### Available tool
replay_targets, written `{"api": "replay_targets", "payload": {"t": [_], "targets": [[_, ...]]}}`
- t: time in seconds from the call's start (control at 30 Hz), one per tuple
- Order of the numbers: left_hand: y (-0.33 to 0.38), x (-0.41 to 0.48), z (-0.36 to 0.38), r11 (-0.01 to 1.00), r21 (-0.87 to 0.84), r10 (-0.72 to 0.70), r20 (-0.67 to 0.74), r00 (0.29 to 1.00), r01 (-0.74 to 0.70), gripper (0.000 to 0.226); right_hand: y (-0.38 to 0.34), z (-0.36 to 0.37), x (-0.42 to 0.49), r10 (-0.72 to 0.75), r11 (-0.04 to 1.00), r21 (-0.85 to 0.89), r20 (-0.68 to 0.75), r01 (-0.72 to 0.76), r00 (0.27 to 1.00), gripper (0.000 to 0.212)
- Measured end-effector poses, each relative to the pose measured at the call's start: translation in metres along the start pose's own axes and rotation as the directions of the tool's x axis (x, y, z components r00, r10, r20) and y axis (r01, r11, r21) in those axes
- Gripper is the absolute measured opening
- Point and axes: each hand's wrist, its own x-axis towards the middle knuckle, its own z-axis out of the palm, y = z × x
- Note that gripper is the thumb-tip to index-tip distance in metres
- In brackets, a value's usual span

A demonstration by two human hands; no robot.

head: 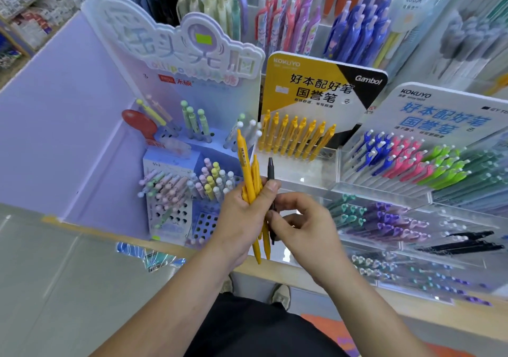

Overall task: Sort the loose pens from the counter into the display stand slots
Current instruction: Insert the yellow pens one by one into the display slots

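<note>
L hand (242,219) grips yellow pens (246,169) upright; R hand (305,230) pinches black pen (270,173) beside bunch

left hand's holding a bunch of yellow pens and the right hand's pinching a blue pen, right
Not quite. The head view shows the right hand pinching a black pen, not a blue one. The rest holds: the left hand grips a bunch of yellow pens.
</note>
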Motion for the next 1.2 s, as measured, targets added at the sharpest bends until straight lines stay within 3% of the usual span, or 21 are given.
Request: {"api": "replay_targets", "payload": {"t": [0.13,0.23,0.33,0.43,0.6,0.77,1.03,1.2], "targets": [[-0.007,0.001,-0.008,0.996,0.076,0.059,-0.052,0.997,-0.055,0.033,0.010,-0.005,0.000,-0.057,0.994,-0.101,-0.090,0.048,0.994,0.022],[-0.012,0.002,-0.015,0.987,0.146,0.070,-0.066,0.995,-0.060,0.036,0.010,-0.012,0.002,-0.136,0.961,-0.245,-0.006,0.130,0.991,0.029],[-0.017,0.002,-0.020,0.996,0.087,0.013,-0.087,0.996,-0.006,0.033,0.005,-0.017,0.005,-0.133,0.968,-0.205,0.058,0.142,0.989,0.025],[-0.022,0.004,-0.023,0.991,0.133,0.016,-0.062,0.998,-0.007,0.027,0.003,-0.025,0.007,-0.125,0.970,-0.197,0.113,0.146,0.986,0.028],[-0.026,0.012,-0.033,0.970,0.237,0.079,-0.124,0.989,-0.048,0.029,0.007,-0.029,0.020,-0.254,0.909,-0.337,0.022,0.246,0.967,0.019],[-0.033,0.017,-0.033,0.965,0.253,0.089,-0.058,0.994,-0.072,0.012,0.021,-0.012,0.042,-0.262,0.890,-0.396,-0.042,0.225,0.964,0.024],[-0.036,0.014,-0.039,0.967,0.233,0.106,-0.015,0.994,-0.100,0.030,0.035,0.008,0.061,-0.307,0.829,-0.491,-0.003,0.266,0.952,0.016],[-0.035,0.013,-0.043,0.944,0.312,0.108,0.009,0.994,-0.106,0.004,0.031,0.019,0.071,-0.283,0.764,-0.585,0.077,0.273,0.956,0.022]]}}
